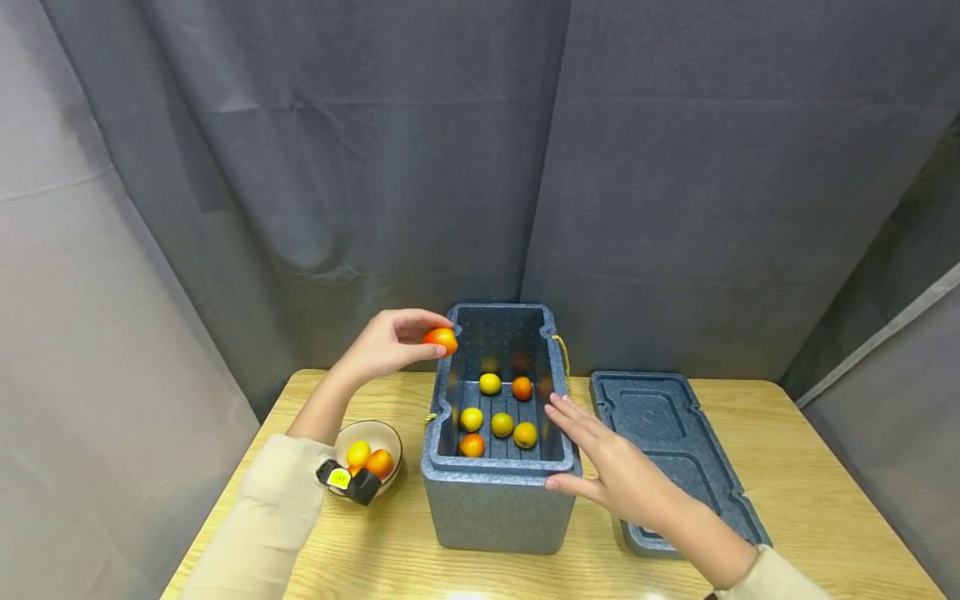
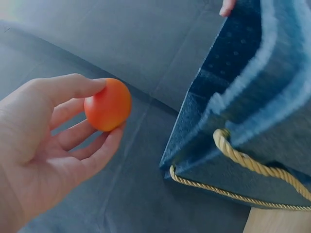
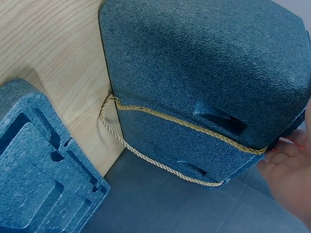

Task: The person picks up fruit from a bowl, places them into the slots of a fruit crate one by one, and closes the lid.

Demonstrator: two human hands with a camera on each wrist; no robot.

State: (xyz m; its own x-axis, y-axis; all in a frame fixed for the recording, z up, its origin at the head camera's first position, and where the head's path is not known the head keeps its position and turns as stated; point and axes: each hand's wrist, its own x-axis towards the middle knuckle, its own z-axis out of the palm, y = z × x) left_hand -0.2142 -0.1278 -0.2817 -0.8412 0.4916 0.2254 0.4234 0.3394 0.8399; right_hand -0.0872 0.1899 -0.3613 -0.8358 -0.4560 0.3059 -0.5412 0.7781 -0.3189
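Note:
My left hand point(image 1: 390, 343) pinches a smooth round orange-red fruit point(image 1: 441, 340) between thumb and fingers. It holds the fruit beside the upper left rim of a dark foam box point(image 1: 501, 508). In the left wrist view, the fruit point(image 2: 108, 105) sits at the fingertips, the other fingers loosely bent below. Lying inside the box are several yellow and orange fruits, among them a yellow one point(image 1: 491, 383) and an orange one point(image 1: 522, 387). My right hand point(image 1: 611, 462) rests at the box's right rim with fingers extended, holding nothing.
A bowl point(image 1: 393, 442) with yellow and orange fruits stands left of the box, partly behind my left forearm. The box lid point(image 1: 660, 417) lies on the wooden table point(image 1: 795, 467) to the right. Yellow rope point(image 3: 170, 118) runs along the box's sides. A grey curtain point(image 1: 420, 183) hangs behind.

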